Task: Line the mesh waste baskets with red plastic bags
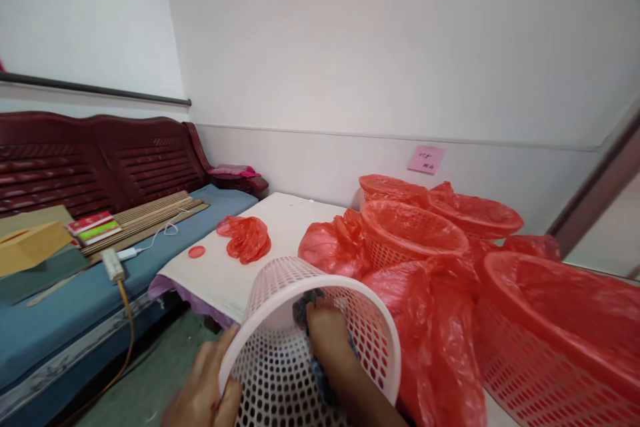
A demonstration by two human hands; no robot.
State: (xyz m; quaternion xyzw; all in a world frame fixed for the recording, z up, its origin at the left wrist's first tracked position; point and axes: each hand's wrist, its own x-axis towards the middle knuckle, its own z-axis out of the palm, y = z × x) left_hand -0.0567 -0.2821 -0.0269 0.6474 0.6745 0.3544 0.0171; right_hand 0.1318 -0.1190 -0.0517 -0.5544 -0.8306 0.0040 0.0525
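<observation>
A white perforated plastic basket (280, 347) lies tilted on its side, its round mouth facing me. My left hand (203, 383) grips the rim at the lower left, fingers outside and thumb over the edge. Inside the basket, my right hand (327, 330) is closed around a dark blue patterned cloth (303, 310), close to the inner wall. Part of the cloth hangs down beside my right wrist.
Several baskets lined with red plastic bags (415, 230) crowd the right side of the white table (210, 287). A loose red bag (247, 240) and a red disc (197, 251) lie farther left. A wooden sofa (150, 153) bears a power strip (113, 265).
</observation>
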